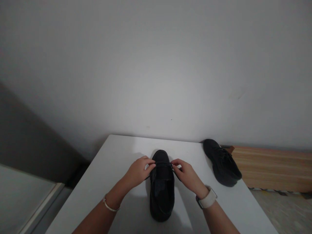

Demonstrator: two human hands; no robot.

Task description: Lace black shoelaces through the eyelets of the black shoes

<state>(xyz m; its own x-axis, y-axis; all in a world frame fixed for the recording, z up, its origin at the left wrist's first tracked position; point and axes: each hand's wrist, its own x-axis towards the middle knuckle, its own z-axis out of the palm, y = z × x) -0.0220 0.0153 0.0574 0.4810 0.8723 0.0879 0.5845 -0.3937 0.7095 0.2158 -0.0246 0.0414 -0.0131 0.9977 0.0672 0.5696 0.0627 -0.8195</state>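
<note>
A black shoe [162,198] stands on the white table with its toe pointing away from me and its opening toward me. At its left side my left hand [140,169] is closed in a pinch on a dark shoelace by the lacing. Opposite it, my right hand [185,172] pinches the shoelace [177,172] at the right edge of the lacing. The fingertips of both hands are close to the shoe's upper. Another black lace-up shoe [223,164] rests at the table's right edge, turned at an angle, and neither hand touches it.
The white table [117,149] backs onto a pale wall [156,71]. Right of it are a wood-grain board [273,169] and grey floor [285,211]. A light-coloured panel [21,195] stands on the left.
</note>
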